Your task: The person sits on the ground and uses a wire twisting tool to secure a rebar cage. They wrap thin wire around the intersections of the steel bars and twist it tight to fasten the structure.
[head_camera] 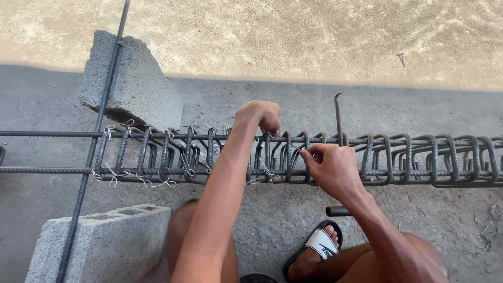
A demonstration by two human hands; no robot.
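A long rebar cage (408, 157) of dark steel bars and bent stirrups lies across the view. My left hand (259, 116) is closed over the far top bar at a stirrup (267, 154). My right hand (330, 167) grips the near side of the cage, fingers pinched at a stirrup, with a hooked steel tool (338, 118) standing up just behind it. Thin white tie wires (112, 178) are twisted on the stirrups to the left.
A tilted concrete block (133, 81) props the cage at the back left. Another block (99, 246) stands front left. A loose rebar (91, 152) runs diagonally over both. My sandalled foot (317, 249) rests on the concrete floor (293, 215); wire scraps (487, 230) lie right.
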